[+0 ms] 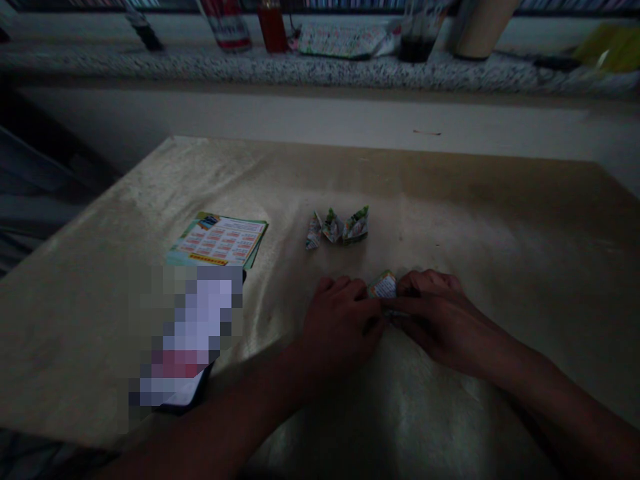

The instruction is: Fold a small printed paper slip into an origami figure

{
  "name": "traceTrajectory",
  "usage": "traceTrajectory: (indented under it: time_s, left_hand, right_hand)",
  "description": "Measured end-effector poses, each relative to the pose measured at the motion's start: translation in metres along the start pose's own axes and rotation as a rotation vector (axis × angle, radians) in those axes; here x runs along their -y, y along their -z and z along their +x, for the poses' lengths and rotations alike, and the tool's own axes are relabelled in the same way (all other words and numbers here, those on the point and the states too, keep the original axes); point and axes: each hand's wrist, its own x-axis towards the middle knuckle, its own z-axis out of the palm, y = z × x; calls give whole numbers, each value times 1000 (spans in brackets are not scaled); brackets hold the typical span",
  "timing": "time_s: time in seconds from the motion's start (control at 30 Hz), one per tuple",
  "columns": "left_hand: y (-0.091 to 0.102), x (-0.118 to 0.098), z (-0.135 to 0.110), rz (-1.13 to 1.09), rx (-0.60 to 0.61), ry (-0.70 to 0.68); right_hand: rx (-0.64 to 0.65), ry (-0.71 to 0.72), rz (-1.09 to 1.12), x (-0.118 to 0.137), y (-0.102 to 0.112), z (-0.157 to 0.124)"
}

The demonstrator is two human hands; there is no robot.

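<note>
Between my two hands, low over the table, is a small folded piece of printed paper (384, 287), white with green and orange edges. My left hand (345, 323) is closed on its left side, thumb and finger pinching. From the right, my right hand (435, 320) pinches the paper's near edge, its other fingers curled. The fingers hide much of the paper. Just beyond my hands stand several small folded paper pieces (355, 227) in a row, printed in green and white. To the left lies a stack of printed cards (225, 240) with a grid of small blocks.
A phone (200, 333) with a blurred screen lies left of my left forearm on the table (500, 220). Behind, a speckled stone sill (320, 70) carries a red-labelled bottle (230, 27), a tissue pack (343, 40), a cup of dark drink (419, 37) and a beige tumbler (483, 30).
</note>
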Motion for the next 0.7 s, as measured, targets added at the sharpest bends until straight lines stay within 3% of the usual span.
traceTrajectory:
  time_s: [0.4, 0.7]
  left_hand:
    - [31, 17, 1, 19, 155, 184]
    - [33, 27, -5, -77, 130, 178]
  right_hand:
    - [-23, 2, -11, 1, -3, 1]
    - [-23, 14, -14, 0, -1, 2]
